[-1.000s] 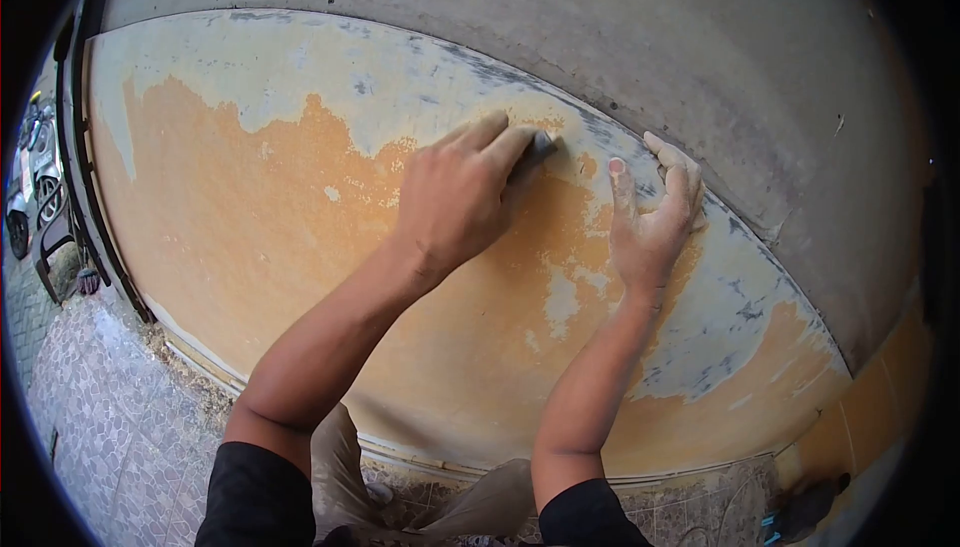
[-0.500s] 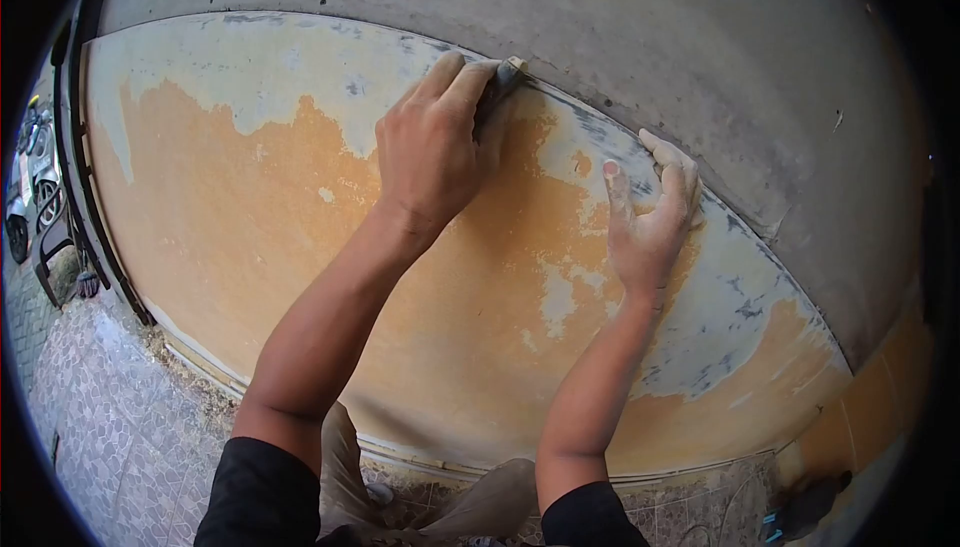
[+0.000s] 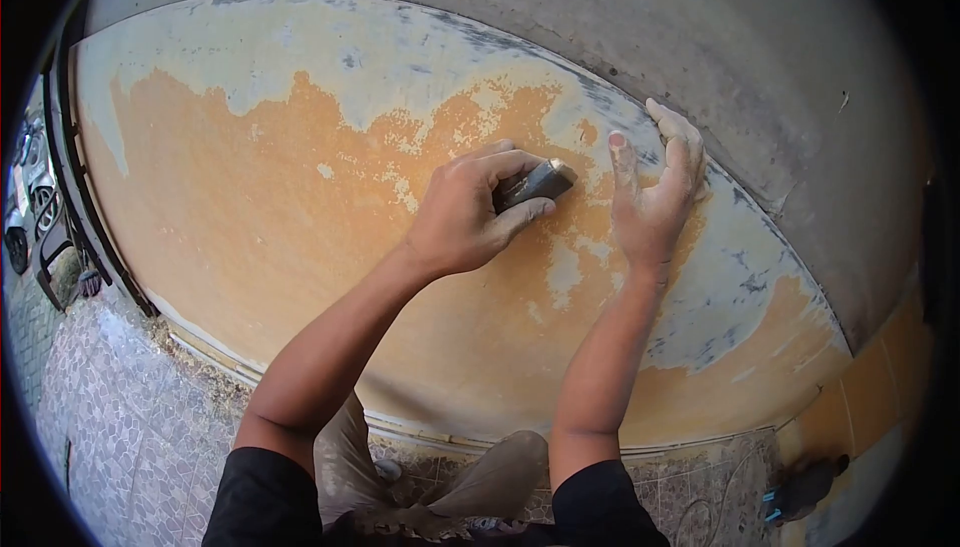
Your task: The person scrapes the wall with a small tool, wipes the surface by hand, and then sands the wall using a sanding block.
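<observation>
My left hand [image 3: 465, 209] grips a dark, narrow sanding block [image 3: 541, 184] with a pale end. It is against the middle of a low wall or panel [image 3: 270, 237], whose orange paint is worn to pale and grey patches. Dusty with white powder, my right hand [image 3: 655, 187] rests at the panel's upper edge, fingers spread and thumb apart, with nothing visible in it. The block's underside is hidden by my left fingers.
A grey surface [image 3: 740, 67] lies beyond the panel's upper edge. Dark metal bars [image 3: 78, 187] stand at the left, with a parked motorcycle [image 3: 35, 187] behind. Dust lies on the patterned floor tiles [image 3: 110, 387]. A dark item with blue parts [image 3: 800, 492] is at lower right.
My left hand has moved down from the panel's upper edge to its middle, bringing the sanding block along. My right hand stays at the edge.
</observation>
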Demonstrator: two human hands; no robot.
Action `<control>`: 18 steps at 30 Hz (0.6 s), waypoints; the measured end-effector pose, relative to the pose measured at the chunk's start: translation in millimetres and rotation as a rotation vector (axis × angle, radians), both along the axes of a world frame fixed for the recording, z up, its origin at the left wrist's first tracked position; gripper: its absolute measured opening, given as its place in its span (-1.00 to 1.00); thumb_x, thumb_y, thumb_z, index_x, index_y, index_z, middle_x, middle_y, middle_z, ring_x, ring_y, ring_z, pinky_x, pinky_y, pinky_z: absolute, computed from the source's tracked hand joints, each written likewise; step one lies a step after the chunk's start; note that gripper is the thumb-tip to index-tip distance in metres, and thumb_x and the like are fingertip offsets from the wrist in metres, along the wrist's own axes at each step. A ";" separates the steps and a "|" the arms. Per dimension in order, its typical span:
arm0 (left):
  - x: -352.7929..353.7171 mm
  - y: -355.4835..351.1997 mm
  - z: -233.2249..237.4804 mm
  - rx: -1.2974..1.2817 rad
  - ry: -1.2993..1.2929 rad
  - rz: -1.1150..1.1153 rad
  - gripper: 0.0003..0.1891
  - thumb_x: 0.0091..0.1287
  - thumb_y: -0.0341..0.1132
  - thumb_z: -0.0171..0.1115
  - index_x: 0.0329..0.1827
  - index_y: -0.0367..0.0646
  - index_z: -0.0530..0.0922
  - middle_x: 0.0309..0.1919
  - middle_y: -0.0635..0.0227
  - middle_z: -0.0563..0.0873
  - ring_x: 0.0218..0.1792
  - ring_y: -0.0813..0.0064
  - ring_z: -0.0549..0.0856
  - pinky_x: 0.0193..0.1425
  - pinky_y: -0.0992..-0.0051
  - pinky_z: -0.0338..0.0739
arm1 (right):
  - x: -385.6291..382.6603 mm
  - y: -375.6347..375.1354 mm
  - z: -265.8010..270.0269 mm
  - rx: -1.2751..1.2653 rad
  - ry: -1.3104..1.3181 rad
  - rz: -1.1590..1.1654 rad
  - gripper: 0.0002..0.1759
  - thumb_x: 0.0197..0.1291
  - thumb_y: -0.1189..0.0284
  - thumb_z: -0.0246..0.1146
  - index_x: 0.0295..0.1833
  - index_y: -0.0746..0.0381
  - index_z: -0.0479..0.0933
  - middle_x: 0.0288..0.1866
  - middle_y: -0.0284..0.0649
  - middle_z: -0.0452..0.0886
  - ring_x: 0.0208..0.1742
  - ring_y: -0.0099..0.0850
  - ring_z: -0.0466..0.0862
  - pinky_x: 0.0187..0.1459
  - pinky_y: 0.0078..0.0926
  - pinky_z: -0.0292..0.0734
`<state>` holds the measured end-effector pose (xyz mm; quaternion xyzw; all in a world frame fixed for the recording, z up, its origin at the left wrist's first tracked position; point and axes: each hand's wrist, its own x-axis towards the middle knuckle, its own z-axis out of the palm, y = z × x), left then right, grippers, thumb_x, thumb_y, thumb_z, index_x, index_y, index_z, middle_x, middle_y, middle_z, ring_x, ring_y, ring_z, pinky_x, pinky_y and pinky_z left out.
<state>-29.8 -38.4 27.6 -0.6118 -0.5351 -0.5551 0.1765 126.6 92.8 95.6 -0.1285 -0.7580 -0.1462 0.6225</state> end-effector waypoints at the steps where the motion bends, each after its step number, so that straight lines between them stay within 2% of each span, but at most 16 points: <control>1: -1.7 0.0 -7.4 -0.067 -0.308 -0.295 -0.71 0.33 -0.37 0.52 0.08 -0.19 0.72 -0.15 0.38 0.78 -0.24 0.46 0.74 -0.12 0.39 0.64 | 0.9 0.0 -6.3 0.054 0.015 0.011 -0.44 0.34 0.17 0.46 0.35 0.18 0.56 0.28 -0.15 0.57 0.36 -0.09 0.47 0.46 -0.07 0.25; 2: -2.2 -0.2 -13.3 -0.130 -0.618 -0.589 -0.71 0.37 -0.34 0.52 0.10 -0.19 0.72 -0.10 0.41 0.81 -0.20 0.56 0.74 -0.08 0.41 0.66 | 2.1 -0.3 -12.9 0.111 0.030 0.022 -0.40 0.37 0.17 0.45 0.41 0.21 0.52 0.35 -0.10 0.54 0.39 -0.08 0.46 0.49 -0.09 0.22; 3: -0.8 -1.0 -17.2 -0.128 -0.618 -0.591 -0.71 0.37 -0.34 0.52 0.10 -0.19 0.72 -0.10 0.41 0.81 -0.20 0.56 0.74 -0.08 0.41 0.66 | 3.0 -3.5 -23.0 0.113 0.029 0.021 -0.40 0.37 0.17 0.45 0.41 0.21 0.52 0.35 -0.10 0.54 0.39 -0.08 0.46 0.49 -0.09 0.22; 5: 5.8 -1.4 -22.1 -0.087 -0.788 -0.674 -0.68 0.45 -0.26 0.49 0.16 -0.20 0.70 0.00 0.40 0.81 -0.09 0.63 0.73 0.05 0.44 0.68 | 4.1 -17.8 -49.7 -0.179 -0.026 0.506 -0.34 0.48 0.19 0.35 0.51 0.32 0.39 0.43 -0.01 0.47 0.38 -0.16 0.50 0.48 -0.14 0.28; 6: 9.3 -0.9 -21.4 -0.079 -0.787 -0.681 -0.68 0.45 -0.26 0.49 0.16 -0.20 0.70 0.00 0.40 0.81 -0.09 0.63 0.73 0.05 0.44 0.68 | 1.1 -27.8 -61.2 -0.170 -0.030 0.503 -0.34 0.48 0.19 0.35 0.51 0.32 0.39 0.43 -0.01 0.47 0.38 -0.16 0.50 0.48 -0.14 0.28; 8: 14.7 0.2 -17.9 -0.032 -0.781 -0.846 -0.64 0.46 -0.25 0.47 0.23 -0.20 0.68 0.00 0.38 0.81 -0.05 0.60 0.74 0.15 0.46 0.66 | -7.7 -46.6 -80.5 -0.517 -0.112 0.916 -0.37 0.53 0.32 0.30 0.54 0.41 0.31 0.39 -0.02 0.48 0.29 -0.30 0.58 0.38 -0.24 0.44; 9: 16.0 -3.5 -13.2 -0.046 -0.807 -0.891 -0.64 0.49 -0.22 0.44 0.25 -0.19 0.68 0.03 0.39 0.81 0.02 0.60 0.74 0.21 0.45 0.62 | -8.3 -49.8 -83.1 -0.512 -0.114 0.915 -0.37 0.53 0.32 0.30 0.54 0.41 0.31 0.39 -0.02 0.48 0.29 -0.30 0.58 0.38 -0.24 0.44; 10: 13.5 -4.7 -11.5 -0.042 -0.805 -0.895 -0.64 0.49 -0.22 0.44 0.25 -0.19 0.68 0.03 0.39 0.81 0.02 0.60 0.74 0.21 0.45 0.62 | -8.7 -52.3 -84.4 -0.525 -0.095 0.921 -0.38 0.52 0.40 0.28 0.55 0.42 0.29 0.36 -0.04 0.49 0.24 -0.34 0.60 0.30 -0.31 0.51; 11: 9.1 -5.7 -9.3 -0.065 -0.762 -0.862 -0.62 0.47 -0.22 0.46 0.25 -0.19 0.68 0.03 0.39 0.81 0.03 0.59 0.72 0.22 0.43 0.61 | -9.3 -54.1 -84.2 -0.538 -0.077 0.927 -0.38 0.52 0.49 0.27 0.57 0.42 0.26 0.33 -0.06 0.50 0.20 -0.39 0.63 0.21 -0.38 0.59; 12: 3.9 -6.7 -6.6 -0.087 -0.719 -0.828 -0.61 0.46 -0.21 0.47 0.26 -0.18 0.68 0.03 0.38 0.80 0.05 0.58 0.71 0.24 0.40 0.59 | -7.3 -53.6 -80.9 -0.531 -0.079 0.925 -0.38 0.52 0.49 0.27 0.57 0.42 0.26 0.33 -0.06 0.50 0.20 -0.39 0.63 0.21 -0.38 0.59; 13: -1.0 -14.4 1.8 -0.082 -0.713 -0.831 -0.61 0.46 -0.21 0.47 0.26 -0.18 0.68 0.03 0.38 0.80 0.05 0.58 0.71 0.24 0.40 0.59 | -2.4 -50.5 -75.0 -0.440 -0.046 0.824 -0.38 0.50 0.54 0.26 0.57 0.43 0.26 0.27 -0.09 0.52 0.17 -0.40 0.64 0.18 -0.40 0.61; 14: -7.0 -26.1 12.9 0.054 -0.497 -0.569 -0.58 0.44 -0.18 0.47 0.27 -0.17 0.68 0.01 0.36 0.79 0.07 0.54 0.70 0.24 0.38 0.57 | 2.4 -46.3 -68.8 -0.348 -0.011 0.723 -0.38 0.48 0.59 0.25 0.57 0.44 0.27 0.20 -0.13 0.53 0.15 -0.41 0.65 0.15 -0.42 0.63; 15: -13.7 -36.0 25.2 0.186 -0.279 -0.305 -0.56 0.43 -0.14 0.47 0.27 -0.16 0.68 0.00 0.33 0.78 0.09 0.49 0.69 0.25 0.35 0.55 | 4.8 -39.3 -62.4 -0.219 0.047 0.637 -0.42 0.44 0.62 0.26 0.52 0.45 0.34 0.04 -0.18 0.54 0.01 -0.42 0.65 0.01 -0.44 0.64; 16: -22.5 -41.1 37.4 0.192 -0.272 -0.309 -0.56 0.43 -0.14 0.47 0.27 -0.16 0.68 0.00 0.33 0.78 0.09 0.49 0.69 0.25 0.35 0.55 | 10.0 -33.1 -57.1 -0.210 0.050 0.636 -0.42 0.44 0.62 0.26 0.52 0.45 0.34 0.04 -0.18 0.54 0.01 -0.42 0.65 0.01 -0.44 0.64; 18: -46.8 -43.0 63.1 0.481 0.129 0.178 -0.55 0.41 -0.10 0.47 0.27 -0.11 0.69 -0.02 0.29 0.76 0.12 0.35 0.68 0.24 0.28 0.54 | 15.7 -24.2 -48.7 -0.058 0.088 0.346 -0.46 0.38 0.64 0.30 0.45 0.44 0.43 -0.06 -0.20 0.51 -0.13 -0.42 0.59 -0.10 -0.46 0.60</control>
